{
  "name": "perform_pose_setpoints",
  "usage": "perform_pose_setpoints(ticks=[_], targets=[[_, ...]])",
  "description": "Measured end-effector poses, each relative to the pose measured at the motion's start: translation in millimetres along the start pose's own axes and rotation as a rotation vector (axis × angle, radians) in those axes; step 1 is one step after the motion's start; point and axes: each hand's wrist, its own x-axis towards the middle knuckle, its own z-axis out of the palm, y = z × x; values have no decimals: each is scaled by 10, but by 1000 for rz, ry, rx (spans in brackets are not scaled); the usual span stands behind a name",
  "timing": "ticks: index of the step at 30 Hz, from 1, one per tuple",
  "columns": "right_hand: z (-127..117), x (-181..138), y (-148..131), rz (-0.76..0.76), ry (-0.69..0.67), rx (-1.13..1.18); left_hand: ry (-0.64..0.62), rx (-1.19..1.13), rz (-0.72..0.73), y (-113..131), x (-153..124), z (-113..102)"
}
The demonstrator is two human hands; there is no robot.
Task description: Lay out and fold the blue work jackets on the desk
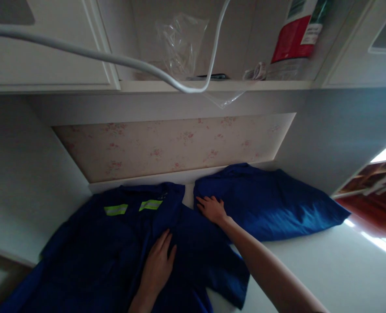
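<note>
Blue fabric fills the near part of your view: a dark blue work shirt (114, 256) lies spread flat on the white surface (310, 269) in front of you, its collar end pointing away from you toward the wall. Your left hand (158, 261) rests palm down on the middle of the shirt, fingers loose and straight, gripping nothing. Your right hand (212, 208) reaches farther out, also flat and ungripped, with its palm at the shirt's far right edge and its fingertips touching, or just short of, the second blue garment (267, 204); the dim light makes that contact hard to judge. That garment lies bunched to the right of the shirt, against the back wall. Two yellow-green reflective strips (132, 207) sit side by side near the shirt's far end. Beyond them a panel of floral wallpaper (173, 145) runs along the recess. Higher up, a shelf (212, 85) carries a clear plastic bag (181, 43) and a red-and-white package (293, 37), and a white cable (82, 52) sags across in front of the white cupboard door (46, 56).
</note>
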Motion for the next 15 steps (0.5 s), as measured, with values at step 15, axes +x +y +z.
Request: perform_pose_setpoints(ticks=[15], targets=[[220, -2045, 752, 265, 581, 587, 13, 115, 15, -132, 48, 34]])
